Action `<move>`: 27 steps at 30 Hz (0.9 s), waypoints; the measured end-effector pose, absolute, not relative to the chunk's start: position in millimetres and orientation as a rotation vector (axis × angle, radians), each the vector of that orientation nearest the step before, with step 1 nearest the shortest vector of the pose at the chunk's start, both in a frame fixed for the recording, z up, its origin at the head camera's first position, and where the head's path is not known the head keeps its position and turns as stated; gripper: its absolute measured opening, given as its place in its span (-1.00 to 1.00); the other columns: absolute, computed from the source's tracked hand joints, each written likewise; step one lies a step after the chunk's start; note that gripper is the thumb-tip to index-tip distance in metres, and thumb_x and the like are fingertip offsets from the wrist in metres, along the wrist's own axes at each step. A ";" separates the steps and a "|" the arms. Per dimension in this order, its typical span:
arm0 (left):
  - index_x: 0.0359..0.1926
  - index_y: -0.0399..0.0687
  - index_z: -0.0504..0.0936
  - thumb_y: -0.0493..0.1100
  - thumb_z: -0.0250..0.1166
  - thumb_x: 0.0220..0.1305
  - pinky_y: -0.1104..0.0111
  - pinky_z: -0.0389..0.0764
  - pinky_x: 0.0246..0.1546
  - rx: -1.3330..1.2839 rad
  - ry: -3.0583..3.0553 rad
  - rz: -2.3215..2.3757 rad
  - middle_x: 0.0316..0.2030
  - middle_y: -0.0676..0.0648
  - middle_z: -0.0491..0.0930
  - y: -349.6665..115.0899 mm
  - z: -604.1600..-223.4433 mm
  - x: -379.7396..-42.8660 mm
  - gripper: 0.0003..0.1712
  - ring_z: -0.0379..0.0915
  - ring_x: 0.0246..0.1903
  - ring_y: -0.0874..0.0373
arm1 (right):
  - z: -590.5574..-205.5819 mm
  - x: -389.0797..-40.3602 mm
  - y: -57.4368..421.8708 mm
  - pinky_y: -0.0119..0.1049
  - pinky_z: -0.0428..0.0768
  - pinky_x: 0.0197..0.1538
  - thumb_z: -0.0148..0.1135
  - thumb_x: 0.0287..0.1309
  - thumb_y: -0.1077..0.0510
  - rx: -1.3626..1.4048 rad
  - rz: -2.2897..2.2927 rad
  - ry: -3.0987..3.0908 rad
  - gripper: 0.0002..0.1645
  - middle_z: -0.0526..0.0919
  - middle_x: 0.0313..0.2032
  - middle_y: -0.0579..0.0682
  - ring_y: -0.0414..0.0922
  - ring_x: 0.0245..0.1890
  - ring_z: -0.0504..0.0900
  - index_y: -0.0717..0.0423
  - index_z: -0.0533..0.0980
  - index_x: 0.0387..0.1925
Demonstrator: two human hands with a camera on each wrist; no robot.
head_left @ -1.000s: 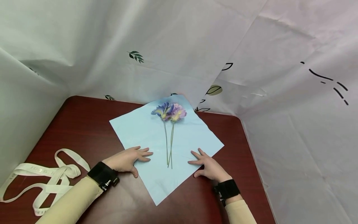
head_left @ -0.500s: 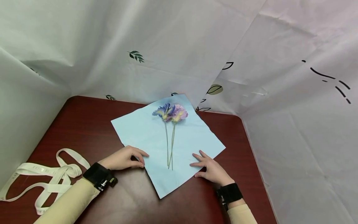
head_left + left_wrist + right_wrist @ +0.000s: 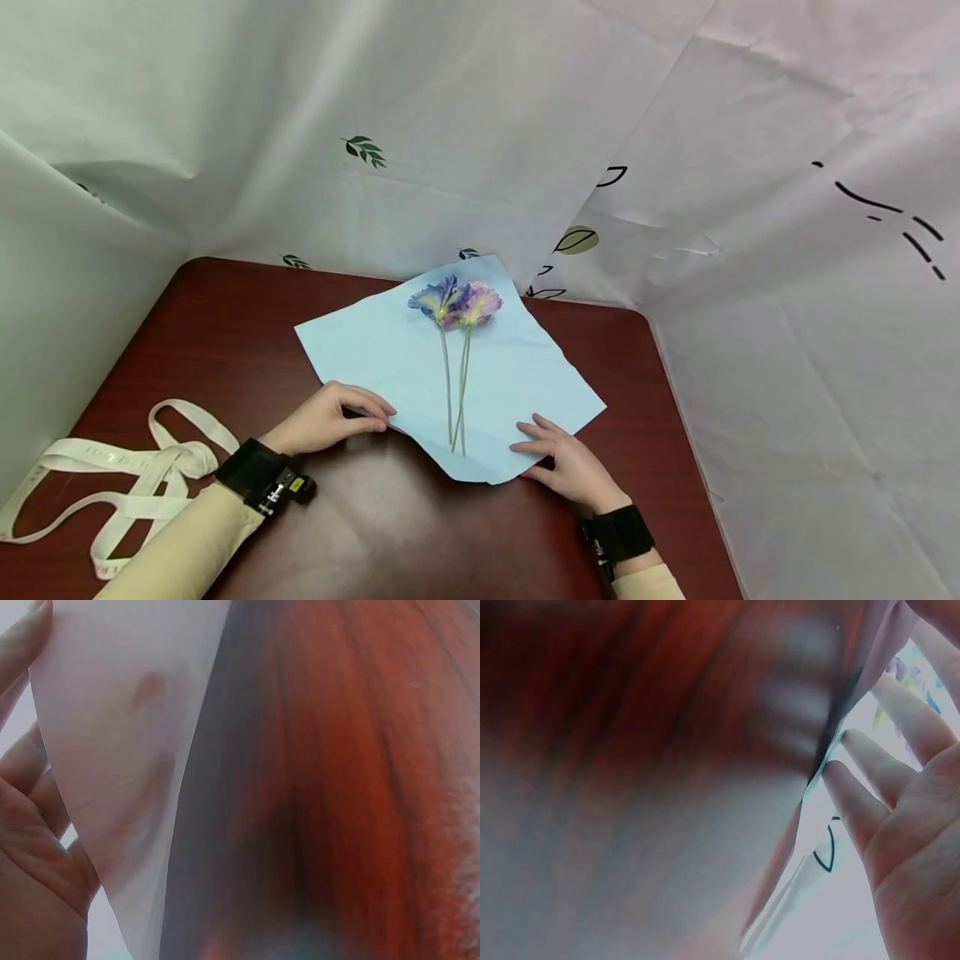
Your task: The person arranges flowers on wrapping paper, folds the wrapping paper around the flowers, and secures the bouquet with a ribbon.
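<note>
A light blue sheet of wrapping paper [image 3: 360, 350] lies on the table, its near edge bowed up and its near corner curled out of sight. Two long-stemmed artificial-looking flowers rest on it, a blue flower [image 3: 433, 298] beside a pink flower [image 3: 482, 302], their thin stems crossing low down. My left hand [image 3: 333, 415] pinches the paper's left edge between thumb and fingers; in the left wrist view the paper [image 3: 135, 720] stands up before that hand. My right hand [image 3: 572, 465] holds the right edge, fingers spread on top and thumb at the underside.
A tangle of white printed ribbon [image 3: 142, 483] lies on the left of the dark red table [image 3: 247, 308], beside the left forearm. White cloth with leaf prints [image 3: 450, 150] hangs close behind the table and along both sides.
My left hand has gone from lying spread on the paper to pinching its edge. The paper's near corner has lifted and curled under. My right hand has shifted slightly towards me.
</note>
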State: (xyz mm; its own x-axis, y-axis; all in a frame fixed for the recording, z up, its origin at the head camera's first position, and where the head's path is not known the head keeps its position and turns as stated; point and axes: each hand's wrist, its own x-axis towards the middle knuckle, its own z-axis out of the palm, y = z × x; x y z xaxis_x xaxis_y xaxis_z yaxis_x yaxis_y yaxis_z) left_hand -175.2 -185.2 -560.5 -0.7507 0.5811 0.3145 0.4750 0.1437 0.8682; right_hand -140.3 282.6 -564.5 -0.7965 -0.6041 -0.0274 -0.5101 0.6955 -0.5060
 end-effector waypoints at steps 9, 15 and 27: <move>-0.08 0.11 0.93 -0.31 0.54 0.43 0.42 0.71 -0.05 1.083 2.298 1.665 -0.11 0.04 0.88 -185.2 -557.3 -169.3 -0.80 0.81 -0.07 0.18 | -565.5 -130.5 279.7 0.07 0.69 0.29 0.52 0.38 0.30 -0.905 -0.806 2.765 -0.63 0.70 0.39 0.03 0.20 0.58 0.44 -0.09 0.84 0.13; -0.07 0.13 0.91 -0.32 0.49 0.48 0.39 0.68 -0.25 0.979 2.366 1.707 -0.20 0.16 0.86 -183.2 -555.8 -164.6 -0.78 0.79 -0.27 0.13 | -567.3 -132.5 278.0 0.10 0.69 0.30 0.51 0.40 0.28 -0.880 -0.984 2.771 -0.70 0.83 0.17 -0.05 0.22 0.45 0.60 -0.08 0.85 0.06; 0.13 0.12 0.85 -0.04 0.70 0.28 0.15 0.69 0.18 0.927 2.504 1.388 0.13 0.12 0.78 -204.4 -562.9 -161.1 -0.59 0.69 0.19 0.07 | -567.4 -128.8 269.4 0.14 0.70 0.28 0.55 0.40 0.08 -0.605 -1.117 2.835 -0.79 0.88 0.05 -0.14 0.04 0.34 0.73 -0.29 0.87 -0.01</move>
State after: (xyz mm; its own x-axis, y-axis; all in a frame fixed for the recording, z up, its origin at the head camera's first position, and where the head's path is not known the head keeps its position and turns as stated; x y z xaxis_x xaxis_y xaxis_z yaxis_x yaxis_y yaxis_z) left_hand -161.1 -204.4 -562.9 -0.8022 0.5714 0.1730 0.4495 0.3874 0.8049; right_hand -128.8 269.4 -567.4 -0.9236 -0.3679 0.1082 -0.3428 0.6657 -0.6628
